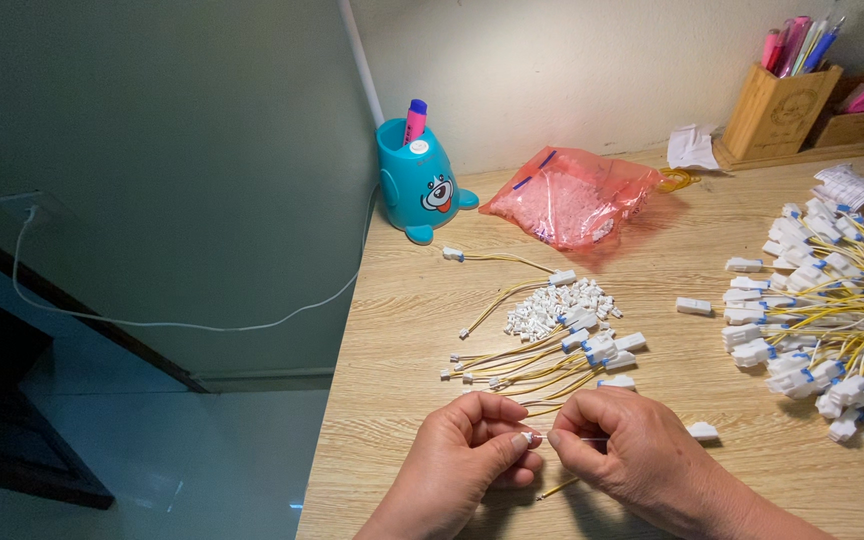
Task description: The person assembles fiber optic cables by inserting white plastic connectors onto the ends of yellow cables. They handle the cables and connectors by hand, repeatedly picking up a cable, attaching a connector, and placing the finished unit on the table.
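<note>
Down near the front edge of the pale wooden table point(422, 330), the left hand point(462, 450) and right hand point(632, 460) meet, fingertips pinching a thin yellow wire with a small white plug point(542, 438) between them. Just beyond lies a small pile of white connectors and yellow leads point(552, 330); bare wood separates it from the large heap of finished yellow harnesses point(832, 320) at the right edge. The table's left edge drops off close to the left hand. A teal cartoon pen cup point(417, 185) and pink plastic bag point(572, 200) stand farther back.
</note>
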